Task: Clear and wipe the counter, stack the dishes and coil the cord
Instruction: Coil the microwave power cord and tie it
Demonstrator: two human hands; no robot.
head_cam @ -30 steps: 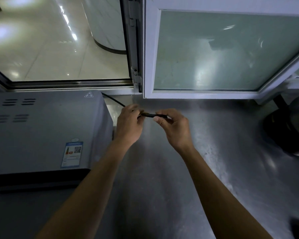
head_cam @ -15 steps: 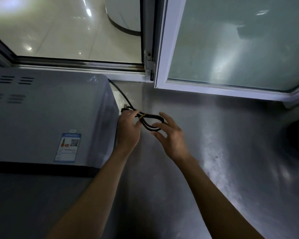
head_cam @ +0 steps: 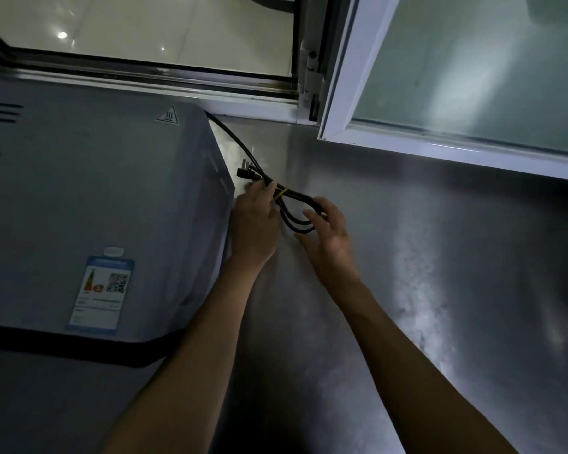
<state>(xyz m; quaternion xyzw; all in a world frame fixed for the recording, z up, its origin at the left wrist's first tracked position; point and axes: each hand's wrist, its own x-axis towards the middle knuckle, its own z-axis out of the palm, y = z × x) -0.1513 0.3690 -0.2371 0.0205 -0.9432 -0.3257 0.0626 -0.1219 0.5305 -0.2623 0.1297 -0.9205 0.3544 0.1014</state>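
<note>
A black power cord (head_cam: 295,221) is folded into loops and bound by a yellow tie (head_cam: 281,193). Its plug (head_cam: 245,172) sticks out at the loops' far-left end. The cord runs back behind the grey appliance (head_cam: 89,204) on the left. My left hand (head_cam: 254,221) holds the bundle near the tie, beside the appliance's right wall. My right hand (head_cam: 325,235) is at the loops' right end with its fingers spread, fingertips touching the cord. Both hands hover over the steel counter (head_cam: 423,273).
A white-framed window sash (head_cam: 341,103) hangs open over the counter's back right. The sill and window track (head_cam: 164,80) run behind the appliance. The appliance fills the counter's left side and carries a blue label (head_cam: 100,293).
The two hands pinched a short stretch of cord a second ago; now the tied loops hang below them, my right hand has loosened, and the view has moved lower and nearer.
</note>
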